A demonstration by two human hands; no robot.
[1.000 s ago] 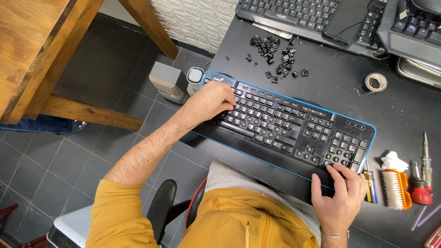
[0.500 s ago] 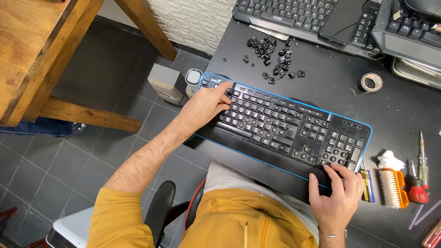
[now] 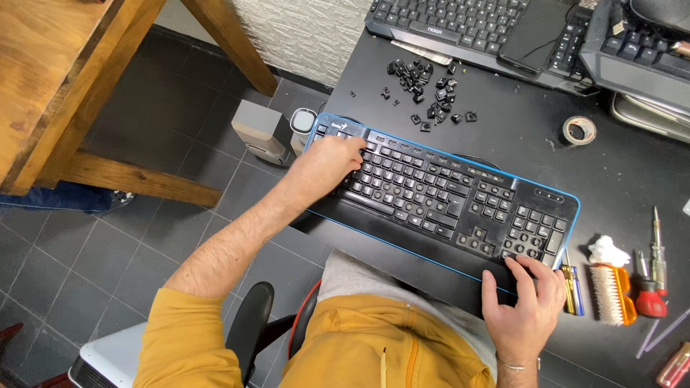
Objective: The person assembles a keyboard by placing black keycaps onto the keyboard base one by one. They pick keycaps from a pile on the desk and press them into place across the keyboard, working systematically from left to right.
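A black keyboard with a blue rim (image 3: 460,197) lies slantwise near the front edge of the dark desk (image 3: 503,129), several key sockets bare. The left hand (image 3: 327,164) rests on its upper left keys, fingers curled narrow; whether they pinch a key I cannot tell. The right hand (image 3: 523,302) grips the lower right corner, fingers spread over the keys. Behind lies a pile of loose black keycaps (image 3: 428,90) and one tape roll (image 3: 578,130). Right of the keyboard: an orange-handled brush (image 3: 611,293) and a red-handled screwdriver (image 3: 652,276).
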